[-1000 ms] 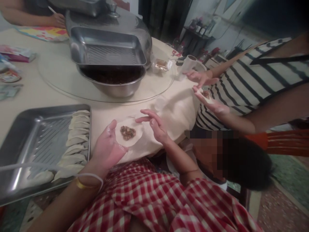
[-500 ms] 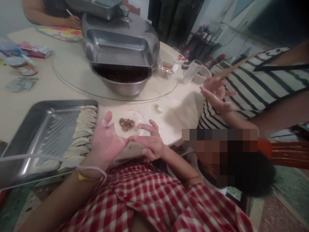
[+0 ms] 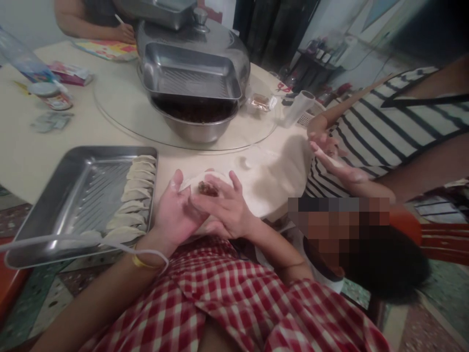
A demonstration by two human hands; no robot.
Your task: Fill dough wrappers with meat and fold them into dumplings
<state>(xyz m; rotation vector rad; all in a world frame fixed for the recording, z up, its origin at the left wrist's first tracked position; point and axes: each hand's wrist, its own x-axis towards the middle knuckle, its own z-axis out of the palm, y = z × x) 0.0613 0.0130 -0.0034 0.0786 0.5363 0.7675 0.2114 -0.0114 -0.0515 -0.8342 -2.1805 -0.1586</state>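
Observation:
My left hand (image 3: 176,215) lies palm up at the table's near edge and cradles a round dumpling wrapper (image 3: 192,180) with a dab of brown meat filling (image 3: 208,188). My right hand (image 3: 225,208) reaches across from the right. Its fingers are closed over the wrapper's near edge and fold it up over the filling. Both hands are dusted with flour. Just left of them, a steel tray (image 3: 73,195) holds a row of several folded dumplings (image 3: 134,190) along its right side.
A steel bowl of filling (image 3: 194,129) sits on a glass turntable (image 3: 120,112) with an empty tray (image 3: 190,73) on top. At the right, a person in a striped top shapes a dumpling with both hands (image 3: 330,156). Another person's hand (image 3: 124,34) rests at the far side.
My right hand moved from beside the wrapper onto it and began folding its edge over the filling. My left hand curled in slightly. The camera view shifted to the left.

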